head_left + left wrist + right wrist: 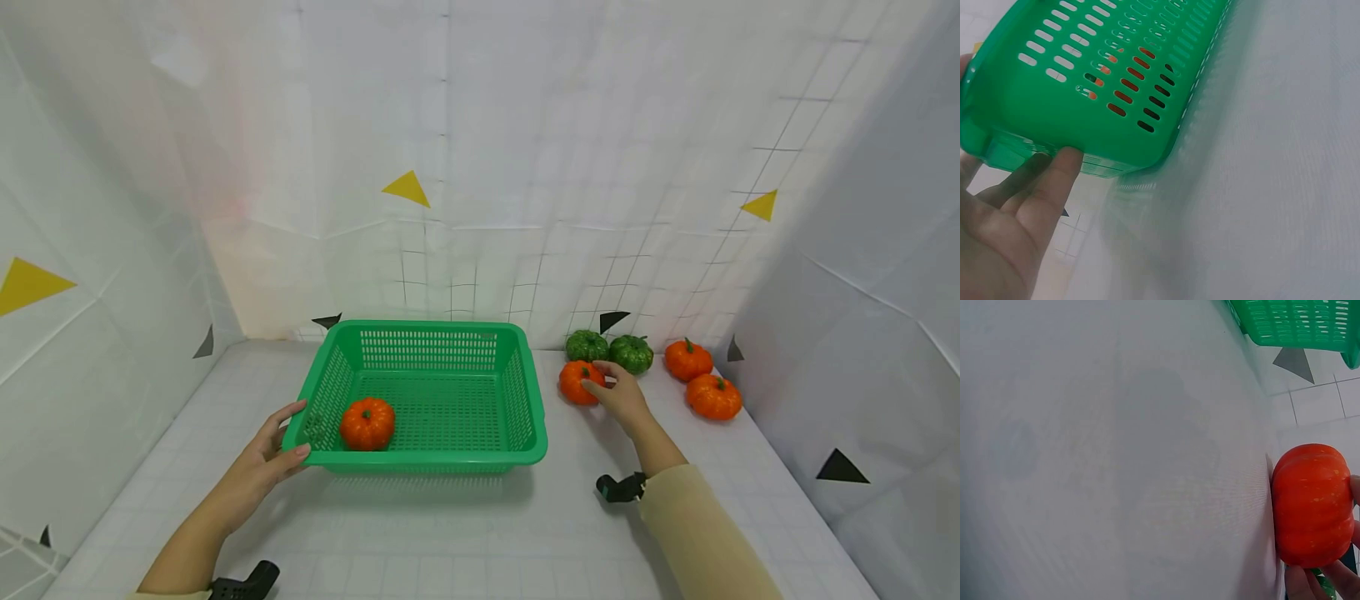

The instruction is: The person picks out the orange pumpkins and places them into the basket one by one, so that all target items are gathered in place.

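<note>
An orange mini pumpkin (575, 384) lies on the table right of the green plastic basket (412, 457). My right hand (619, 398) grips this pumpkin from its right side, thumb in front and fingers behind. In the right wrist view, the pumpkin (1312, 503) sits against the white surface with fingertips (1337, 579) at its edge. The basket's front left corner is held by my left hand (251, 482), thumb at the front rim and fingers along the left rim. Inside the basket, near its front left, rests another orange pumpkin (367, 424).
Two green pumpkins, one at the back (587, 345) and one beside it (632, 354), stand behind the right hand. Farther right are two orange pumpkins, one behind (687, 360) and one in front (713, 397). White sheet walls (480, 150) enclose the table (450, 533).
</note>
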The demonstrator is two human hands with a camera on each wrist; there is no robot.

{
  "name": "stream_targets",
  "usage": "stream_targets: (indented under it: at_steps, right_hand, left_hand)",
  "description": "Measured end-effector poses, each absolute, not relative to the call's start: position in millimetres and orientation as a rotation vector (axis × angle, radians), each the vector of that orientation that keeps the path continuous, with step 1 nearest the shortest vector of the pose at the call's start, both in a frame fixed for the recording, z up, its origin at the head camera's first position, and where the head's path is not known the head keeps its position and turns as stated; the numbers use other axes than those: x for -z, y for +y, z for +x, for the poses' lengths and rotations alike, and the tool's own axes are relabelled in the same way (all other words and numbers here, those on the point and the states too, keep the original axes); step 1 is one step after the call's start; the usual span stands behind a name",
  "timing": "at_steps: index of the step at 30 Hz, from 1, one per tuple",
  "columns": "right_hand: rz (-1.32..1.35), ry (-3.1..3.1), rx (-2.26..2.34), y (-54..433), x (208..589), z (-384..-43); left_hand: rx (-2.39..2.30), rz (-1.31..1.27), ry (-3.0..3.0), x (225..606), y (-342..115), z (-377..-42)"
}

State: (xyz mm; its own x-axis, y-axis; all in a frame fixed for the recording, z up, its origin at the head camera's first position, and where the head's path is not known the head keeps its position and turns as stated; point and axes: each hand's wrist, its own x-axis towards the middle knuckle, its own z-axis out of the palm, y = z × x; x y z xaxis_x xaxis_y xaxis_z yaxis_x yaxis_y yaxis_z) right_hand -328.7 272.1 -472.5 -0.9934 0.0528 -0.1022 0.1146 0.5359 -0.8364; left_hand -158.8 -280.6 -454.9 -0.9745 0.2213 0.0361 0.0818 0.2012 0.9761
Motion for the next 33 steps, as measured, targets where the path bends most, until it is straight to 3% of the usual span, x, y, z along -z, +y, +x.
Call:
stream_targets:
  at_steps: [21,33]
  right_hand:
    - [0.179,2.651,1.509,275,475,-327]
    - [0.071,2.683,1.514,275,460,-312]
  left_hand:
    - [-1.855,0.252,2.387,454,-279,-159]
    - [-1.868,0.266,2.378,454,-280,-159]
